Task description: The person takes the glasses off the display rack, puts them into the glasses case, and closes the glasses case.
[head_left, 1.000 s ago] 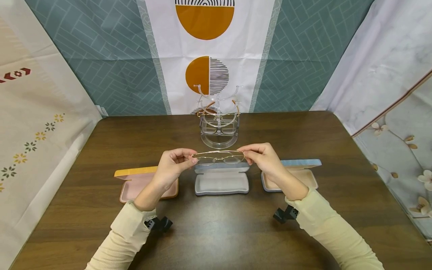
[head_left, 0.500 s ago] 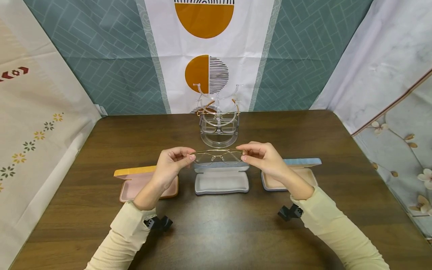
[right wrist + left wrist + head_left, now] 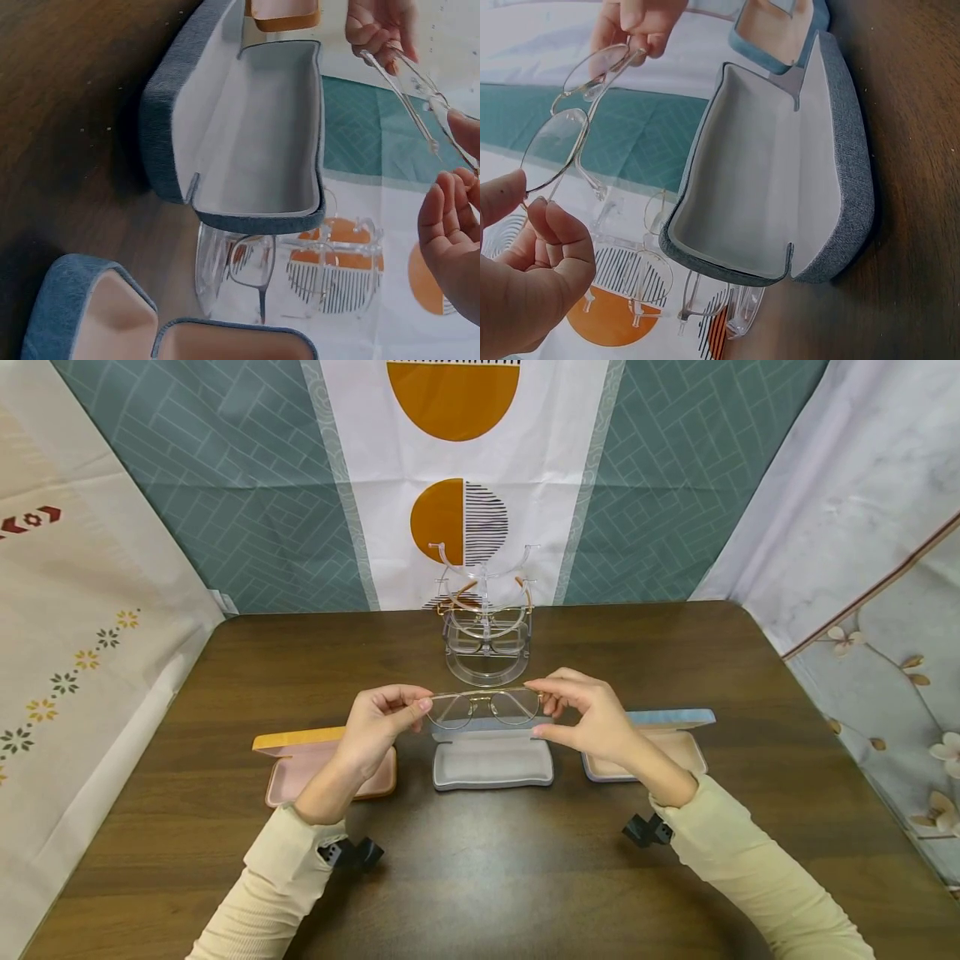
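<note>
Gold wire-framed eyeglasses (image 3: 482, 702) are held above the grey-lined middle glasses case (image 3: 492, 766), their thin temples folded behind the lenses. My left hand (image 3: 382, 722) pinches their left end between thumb and fingers; the left wrist view shows this left hand (image 3: 536, 262) at the rim. My right hand (image 3: 588, 714) touches the right end with its fingertips, its thumb spread apart below. The right wrist view has this right hand (image 3: 457, 217) at its right edge, the glasses (image 3: 427, 97) running up to my left hand.
Open on the wooden table (image 3: 480, 877) are a yellow case (image 3: 285, 781) at left and a blue case (image 3: 671, 718) at right. A clear display stand (image 3: 486, 672) with more eyeglasses (image 3: 510, 639) stands behind. Cloth hangings (image 3: 300, 510) enclose the table.
The eyeglasses have tilted so that their lenses face me more fully. My right thumb has come off the frame and dropped below it; my left hand has hardly moved.
</note>
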The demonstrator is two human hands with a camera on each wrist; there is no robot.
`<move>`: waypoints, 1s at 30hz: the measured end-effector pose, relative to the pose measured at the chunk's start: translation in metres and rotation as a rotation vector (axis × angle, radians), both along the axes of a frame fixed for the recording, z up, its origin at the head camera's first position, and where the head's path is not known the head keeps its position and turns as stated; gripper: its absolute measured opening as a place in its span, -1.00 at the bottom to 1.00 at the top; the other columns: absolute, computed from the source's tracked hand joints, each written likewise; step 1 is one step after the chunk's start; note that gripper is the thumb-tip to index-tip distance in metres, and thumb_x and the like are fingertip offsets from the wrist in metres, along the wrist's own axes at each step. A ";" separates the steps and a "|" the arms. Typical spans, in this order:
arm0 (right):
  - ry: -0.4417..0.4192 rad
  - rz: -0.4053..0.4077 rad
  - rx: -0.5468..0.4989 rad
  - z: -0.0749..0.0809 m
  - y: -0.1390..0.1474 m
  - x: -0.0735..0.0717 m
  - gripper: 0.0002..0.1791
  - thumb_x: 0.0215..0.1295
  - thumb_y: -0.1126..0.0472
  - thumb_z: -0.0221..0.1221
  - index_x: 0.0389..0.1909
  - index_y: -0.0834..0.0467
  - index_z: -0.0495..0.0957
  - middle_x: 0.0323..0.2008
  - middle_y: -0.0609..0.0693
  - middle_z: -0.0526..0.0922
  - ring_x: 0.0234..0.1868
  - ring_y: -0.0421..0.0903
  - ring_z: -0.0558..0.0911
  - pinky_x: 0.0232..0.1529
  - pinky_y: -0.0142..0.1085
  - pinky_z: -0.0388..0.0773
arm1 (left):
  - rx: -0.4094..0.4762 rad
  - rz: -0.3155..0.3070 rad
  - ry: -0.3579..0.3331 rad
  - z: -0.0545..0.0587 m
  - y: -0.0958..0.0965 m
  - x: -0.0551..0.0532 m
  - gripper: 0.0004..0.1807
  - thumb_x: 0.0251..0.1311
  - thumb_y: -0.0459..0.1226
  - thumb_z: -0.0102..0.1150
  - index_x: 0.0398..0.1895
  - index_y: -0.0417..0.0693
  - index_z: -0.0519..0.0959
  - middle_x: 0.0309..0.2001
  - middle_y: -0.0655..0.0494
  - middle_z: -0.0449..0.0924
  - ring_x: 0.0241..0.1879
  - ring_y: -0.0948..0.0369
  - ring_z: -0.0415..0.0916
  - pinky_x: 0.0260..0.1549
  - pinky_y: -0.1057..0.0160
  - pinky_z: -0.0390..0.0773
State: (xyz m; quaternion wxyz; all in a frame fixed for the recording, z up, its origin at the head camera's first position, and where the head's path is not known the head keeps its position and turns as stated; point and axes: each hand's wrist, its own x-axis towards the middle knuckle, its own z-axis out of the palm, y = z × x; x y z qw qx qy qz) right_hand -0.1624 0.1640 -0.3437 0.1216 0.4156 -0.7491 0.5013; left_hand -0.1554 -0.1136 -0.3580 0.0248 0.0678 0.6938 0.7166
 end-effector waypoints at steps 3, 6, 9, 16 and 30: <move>0.082 -0.036 0.017 0.008 -0.005 0.006 -0.44 -0.37 0.60 0.38 -0.18 0.49 0.49 -0.45 0.16 0.46 -0.48 -0.04 0.45 -0.50 -0.29 0.48 | -0.010 0.001 -0.007 0.001 0.000 0.000 -0.73 0.12 -0.47 0.13 -0.22 -0.62 0.46 -0.56 0.23 0.53 -0.62 0.31 0.38 -0.53 0.38 0.48; 0.129 -0.062 0.017 0.008 -0.007 0.008 -0.44 -0.41 0.60 0.38 -0.20 0.49 0.49 -0.47 0.16 0.45 -0.51 -0.03 0.44 -0.49 -0.33 0.45 | -0.010 0.001 -0.009 0.002 0.000 0.001 -0.74 0.13 -0.47 0.12 -0.23 -0.62 0.47 -0.56 0.23 0.53 -0.63 0.31 0.38 -0.52 0.38 0.48; 0.156 -0.089 0.013 -0.001 -0.005 0.004 -0.44 -0.42 0.57 0.40 -0.21 0.44 0.51 -0.46 0.11 0.47 -0.51 -0.08 0.44 -0.46 -0.41 0.42 | -0.005 -0.002 -0.008 0.002 0.000 0.001 -0.73 0.14 -0.46 0.12 -0.23 -0.63 0.46 -0.54 0.22 0.55 -0.63 0.31 0.38 -0.52 0.38 0.49; 0.187 -0.090 0.001 -0.014 -0.001 -0.003 -0.44 -0.37 0.49 0.42 -0.17 0.35 0.55 -0.43 0.04 0.50 -0.49 -0.14 0.45 -0.43 -0.46 0.42 | -0.004 -0.004 -0.002 0.003 0.000 0.002 -0.71 0.15 -0.46 0.10 -0.21 -0.67 0.43 -0.51 0.21 0.56 -0.62 0.31 0.37 -0.52 0.39 0.48; 0.181 -0.047 -0.007 -0.028 -0.006 -0.001 -0.46 -0.32 0.50 0.40 -0.15 0.37 0.52 -0.42 0.07 0.48 -0.48 -0.13 0.44 -0.47 -0.38 0.44 | -0.027 0.011 -0.011 -0.001 -0.007 0.009 -0.72 0.14 -0.43 0.13 -0.25 -0.62 0.47 -0.55 0.17 0.54 -0.59 0.30 0.40 -0.49 0.38 0.50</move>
